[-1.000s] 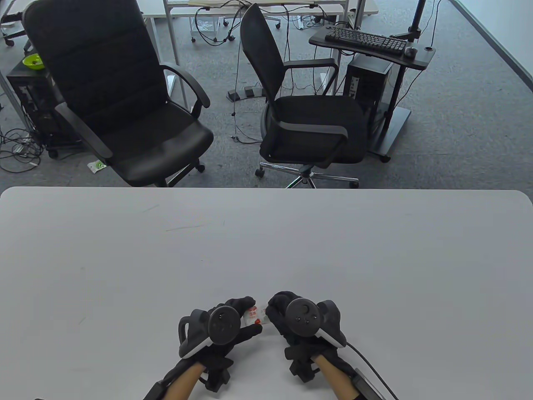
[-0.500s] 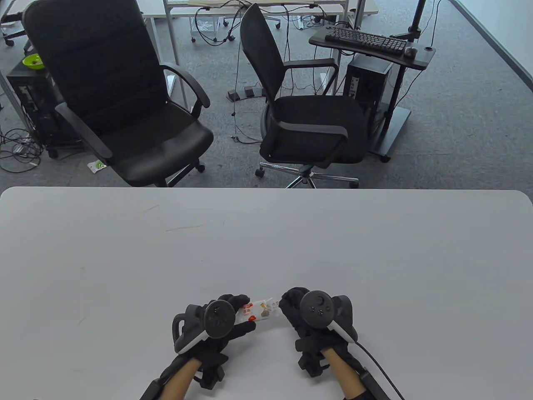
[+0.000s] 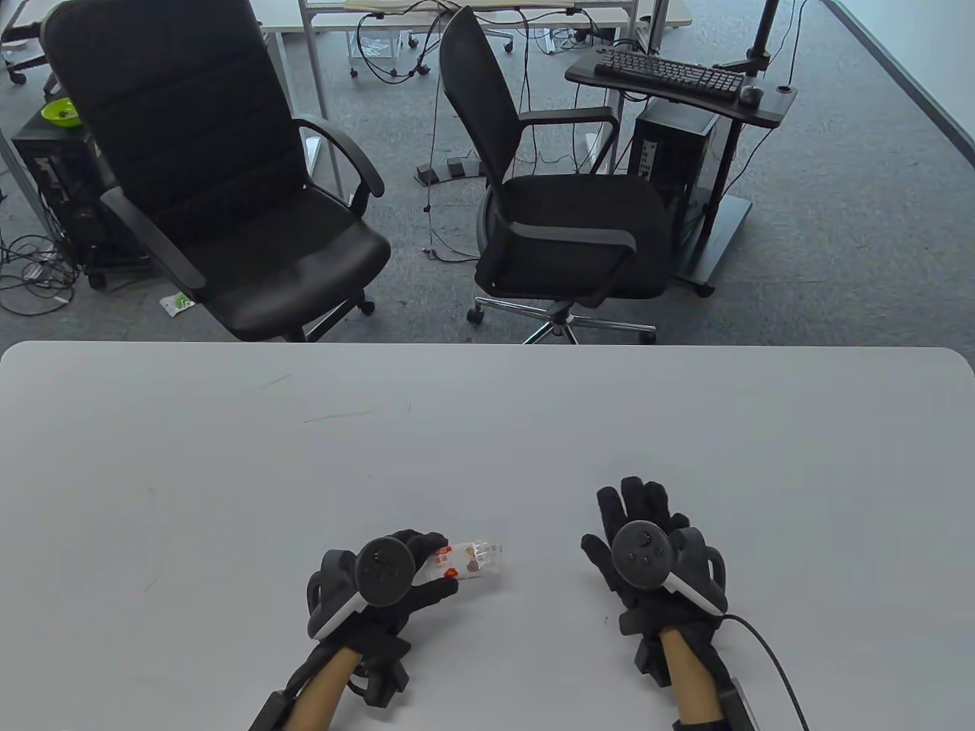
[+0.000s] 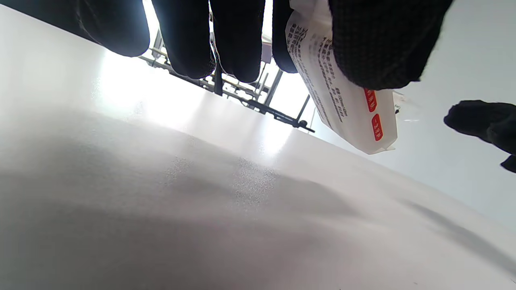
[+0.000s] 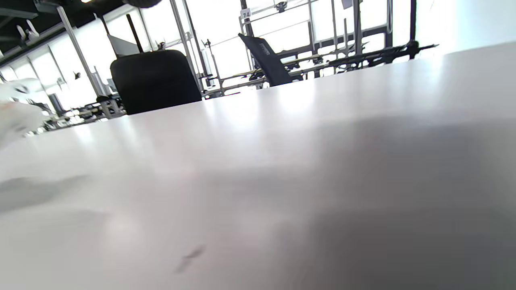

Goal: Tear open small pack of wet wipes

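My left hand (image 3: 426,567) pinches a small white wet wipes pack (image 3: 468,560) with red marks, between thumb and fingers, just above the white table (image 3: 487,426). The pack's right end looks ragged and sticks out to the right. In the left wrist view the pack (image 4: 342,100) hangs under my thumb (image 4: 379,44), above the table. My right hand (image 3: 636,518) lies apart to the right, fingers spread flat and holding nothing. In the right wrist view the pack (image 5: 16,112) is a white blur at the left edge.
Two black office chairs (image 3: 228,198) (image 3: 564,213) stand beyond the table's far edge. A keyboard stand (image 3: 678,76) is at the back right. A cable (image 3: 769,655) runs from my right wrist toward the near edge.
My right hand let go of the pack's right end, moved away to the right and spread open. My left hand kept the pack and shifted slightly left.
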The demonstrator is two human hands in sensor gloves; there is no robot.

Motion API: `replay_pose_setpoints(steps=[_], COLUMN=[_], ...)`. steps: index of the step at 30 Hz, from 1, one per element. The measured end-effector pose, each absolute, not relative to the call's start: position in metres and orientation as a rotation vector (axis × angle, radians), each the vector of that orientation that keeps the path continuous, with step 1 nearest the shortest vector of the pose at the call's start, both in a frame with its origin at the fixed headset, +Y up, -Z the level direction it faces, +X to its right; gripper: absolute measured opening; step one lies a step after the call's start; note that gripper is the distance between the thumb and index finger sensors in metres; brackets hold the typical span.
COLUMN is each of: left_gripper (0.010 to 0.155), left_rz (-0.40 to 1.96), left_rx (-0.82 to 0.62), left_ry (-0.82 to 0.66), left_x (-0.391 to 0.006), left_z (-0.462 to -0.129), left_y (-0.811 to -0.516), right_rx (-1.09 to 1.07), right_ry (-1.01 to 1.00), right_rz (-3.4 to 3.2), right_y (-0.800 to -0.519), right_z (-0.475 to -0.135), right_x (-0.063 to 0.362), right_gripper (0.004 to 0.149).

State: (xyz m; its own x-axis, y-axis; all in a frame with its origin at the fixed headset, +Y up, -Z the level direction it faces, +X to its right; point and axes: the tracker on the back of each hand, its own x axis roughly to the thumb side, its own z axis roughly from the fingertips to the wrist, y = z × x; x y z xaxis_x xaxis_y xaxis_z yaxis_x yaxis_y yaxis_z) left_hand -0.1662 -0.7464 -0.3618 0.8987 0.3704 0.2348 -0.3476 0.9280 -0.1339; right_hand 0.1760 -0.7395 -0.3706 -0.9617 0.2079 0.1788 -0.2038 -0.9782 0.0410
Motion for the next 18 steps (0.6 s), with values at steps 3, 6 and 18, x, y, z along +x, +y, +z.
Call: replay_pose_setpoints(steps=[3,6,18], left_gripper=[0.067,0.066,0.087], left_rz=[0.361,0.343,0.208], left_rx=[-0.135,-0.184,-0.197], left_ry=[-0.252,-0.236,-0.163], left_x=[-0.163,-0.161,-0.184], left_z=[-0.367,-0.373,-0.372], left_y=[-0.750,-0.755,-0.749], right_rx=[0.212,0.193,0.211], right_ry=[0.057,0.139,0.240], right_rz=[3.004,3.016,3.033], right_y=[-0.745,-0.755,-0.765], right_z=[-0.371,-0.373,-0.373], right_x=[0.185,0.188,0.181], right_gripper=[0.068,0.069,0.070])
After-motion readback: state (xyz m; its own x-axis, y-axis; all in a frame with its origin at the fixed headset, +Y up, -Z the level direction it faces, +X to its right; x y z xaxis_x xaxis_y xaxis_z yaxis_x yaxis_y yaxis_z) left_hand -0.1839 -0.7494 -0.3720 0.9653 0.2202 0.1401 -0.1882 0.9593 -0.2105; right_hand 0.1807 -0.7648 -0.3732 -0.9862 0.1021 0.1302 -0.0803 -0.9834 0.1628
